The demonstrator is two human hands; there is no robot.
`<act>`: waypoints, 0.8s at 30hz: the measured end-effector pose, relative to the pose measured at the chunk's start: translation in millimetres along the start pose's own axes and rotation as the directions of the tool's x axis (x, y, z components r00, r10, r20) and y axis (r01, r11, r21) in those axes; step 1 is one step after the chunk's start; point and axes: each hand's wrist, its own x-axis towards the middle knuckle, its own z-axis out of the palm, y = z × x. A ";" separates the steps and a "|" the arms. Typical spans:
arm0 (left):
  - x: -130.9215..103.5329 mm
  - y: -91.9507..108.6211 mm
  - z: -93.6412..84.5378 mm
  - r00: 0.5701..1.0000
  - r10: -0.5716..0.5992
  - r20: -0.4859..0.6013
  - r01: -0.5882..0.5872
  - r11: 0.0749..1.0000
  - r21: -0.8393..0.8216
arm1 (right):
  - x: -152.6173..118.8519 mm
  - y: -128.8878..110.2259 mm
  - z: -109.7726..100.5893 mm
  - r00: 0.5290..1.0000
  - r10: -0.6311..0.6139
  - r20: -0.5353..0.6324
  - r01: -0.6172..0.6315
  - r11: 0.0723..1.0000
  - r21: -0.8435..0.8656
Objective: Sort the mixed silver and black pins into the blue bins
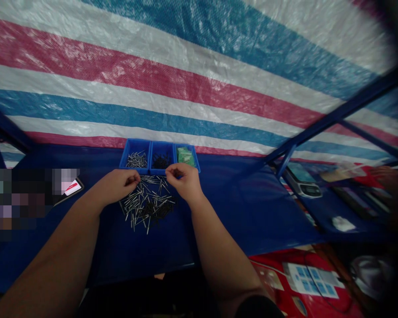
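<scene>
A pile of thin silver metal pins (132, 201) lies loose on the blue table, mixed with small dark pieces (155, 211). My left hand (117, 185) is at the pile's left upper edge with its fingers curled closed; whatever they may hold is hidden. On the other side, my right hand (187, 180) has thumb and forefinger brought together in a pinch, too small to show what is between them. Just behind the hands stand three joined blue bins: the left bin (122, 161) has silver pins, the middle bin (162, 148) dark pieces, the right bin (195, 163) green-and-white packets.
The blue table (232, 198) runs to both sides. A phone-like device (73, 187) lies at the left. Striped plastic sheeting (185, 97) hangs behind. At the right are a blue metal frame (305, 132), a digital scale (305, 181) and another person's hand (386, 174).
</scene>
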 end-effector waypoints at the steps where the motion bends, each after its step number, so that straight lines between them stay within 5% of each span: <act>1: 0.3 -0.5 0.4 1.000 0.002 -0.002 -0.002 1.000 -0.005 | 2.3 0.1 3.6 0.997 0.025 -0.070 -0.024 1.000 0.014; 7: 4.0 0.5 6.2 0.999 0.035 0.012 -0.035 0.998 -0.044 | -1.1 1.8 -8.0 0.989 0.144 -0.038 -0.149 0.969 -0.195; 13: 6.6 6.1 14.4 0.996 0.091 0.001 -0.090 0.992 -0.090 | -42.8 1.5 -46.4 0.921 0.300 0.250 -0.175 0.890 -0.422; 18: 8.1 15.7 12.6 0.994 0.109 0.011 -0.108 0.993 -0.046 | -72.7 4.0 -35.0 0.909 0.317 0.268 -0.176 0.879 -0.443; 24: -14.2 52.2 11.7 0.995 0.050 0.089 -0.058 0.994 0.095 | -68.4 3.4 -19.1 0.919 0.316 0.235 -0.151 0.834 -0.531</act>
